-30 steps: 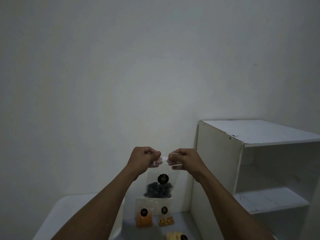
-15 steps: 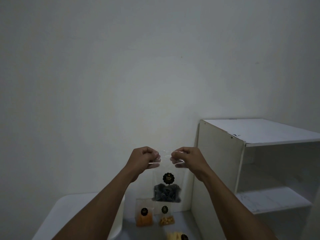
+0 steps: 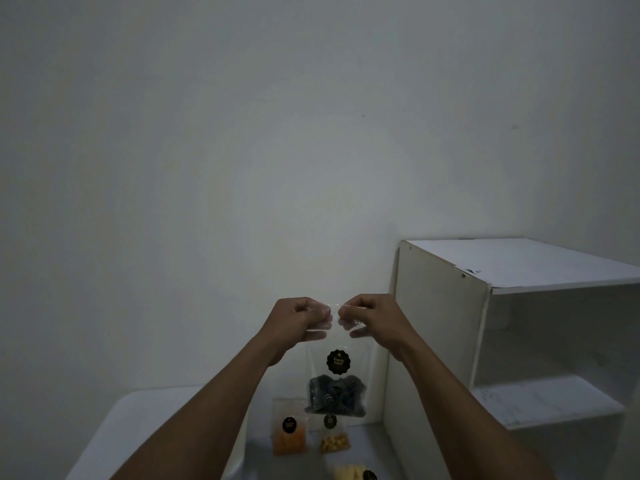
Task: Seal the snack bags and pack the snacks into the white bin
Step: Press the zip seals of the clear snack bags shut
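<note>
Clear plastic snack bag (image 3: 337,375) with a round black label and dark snacks hangs above the desk's (image 3: 114,424) far edge, slightly higher than a second ago. Left hand (image 3: 294,320) and right hand (image 3: 374,318) both pinch its top strip, probably pressing the seal.

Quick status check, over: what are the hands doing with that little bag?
Left hand and right hand: each grip pinching the top edge of the dark-snack bag, held in the air. Three other bags wait on the table below. Nothing in the way.
</note>
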`<state>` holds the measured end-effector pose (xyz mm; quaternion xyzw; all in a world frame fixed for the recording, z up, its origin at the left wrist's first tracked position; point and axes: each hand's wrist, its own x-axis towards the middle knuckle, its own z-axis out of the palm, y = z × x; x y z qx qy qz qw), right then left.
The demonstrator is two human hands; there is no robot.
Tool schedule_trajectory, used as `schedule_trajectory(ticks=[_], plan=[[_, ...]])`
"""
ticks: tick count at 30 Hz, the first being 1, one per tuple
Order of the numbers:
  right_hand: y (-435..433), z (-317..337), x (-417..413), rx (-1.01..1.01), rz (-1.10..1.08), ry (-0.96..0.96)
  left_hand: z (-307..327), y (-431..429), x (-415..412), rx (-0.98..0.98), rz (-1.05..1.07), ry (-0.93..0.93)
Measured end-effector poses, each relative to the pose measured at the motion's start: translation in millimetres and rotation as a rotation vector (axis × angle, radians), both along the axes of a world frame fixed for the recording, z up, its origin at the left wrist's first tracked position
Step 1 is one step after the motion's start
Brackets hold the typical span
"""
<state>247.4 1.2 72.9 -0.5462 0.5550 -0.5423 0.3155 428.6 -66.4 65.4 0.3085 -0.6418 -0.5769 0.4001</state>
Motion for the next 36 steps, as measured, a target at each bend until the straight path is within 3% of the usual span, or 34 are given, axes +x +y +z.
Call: schedule_trajectory(ticks=[8, 15, 25, 36], plan=[[2.0, 0.5, 1.8, 0.003, 0.044, -0.127, 4.6, -1.9, -2.2, -0.082, 0.151, 0.029], [1.1, 2.5, -1.8, -0.031, -0.006, -0.063, 5.1, -1.4, -0.3, 0.074, 0.028, 0.093], [5.4, -5.5, -1.4, -0.008, 0.009, -0.187, 1.3, -6.8, -1.6, -0.061, 0.096, 0.017], [3.3, -10.3, -11.1, -0.043, -0.084, -0.068, -3.5, -9.2, -1.4, 0.018, 0.064, 0.060]])
